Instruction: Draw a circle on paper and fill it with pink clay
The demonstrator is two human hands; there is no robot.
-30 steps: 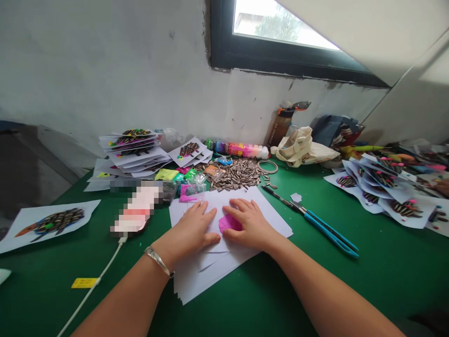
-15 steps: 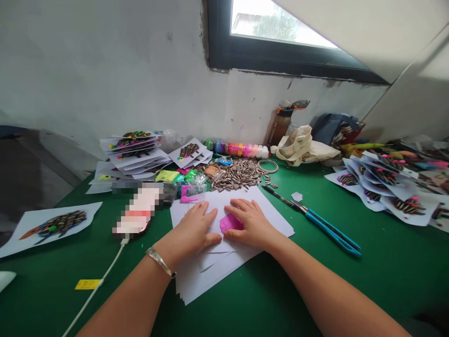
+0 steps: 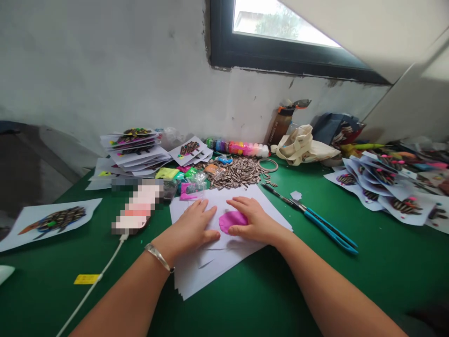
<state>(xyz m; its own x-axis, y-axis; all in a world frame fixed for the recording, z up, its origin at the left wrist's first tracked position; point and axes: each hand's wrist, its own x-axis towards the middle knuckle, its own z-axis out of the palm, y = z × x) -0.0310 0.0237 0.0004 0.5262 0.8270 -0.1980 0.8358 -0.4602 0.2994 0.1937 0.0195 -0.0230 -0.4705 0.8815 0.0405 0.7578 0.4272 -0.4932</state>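
Note:
A flattened patch of magenta modelling clay (image 3: 231, 222) lies on a stack of white paper (image 3: 210, 276) in front of me. My left hand (image 3: 196, 224) rests on the paper to the left of the clay, fingers spread and holding nothing. My right hand (image 3: 254, 220) is at the clay's right edge, its fingers apart and its thumb over the near side of the patch. Part of the clay is hidden behind this hand. Just beyond my left fingers, a clear packet of magenta clay (image 3: 192, 189) sits at the paper's far edge.
Striped sunflower seeds (image 3: 238, 172) are heaped behind the paper. A blue tool (image 3: 329, 231) and a black pen (image 3: 275, 193) lie to the right. Decorated sheets are stacked at left (image 3: 140, 157) and right (image 3: 382, 182). A cable (image 3: 94, 281) runs from a blurred-out device (image 3: 140, 206).
My right hand has lifted and shifted slightly right, so more of the magenta clay shows. My left hand stays almost in place. The view has moved a little.

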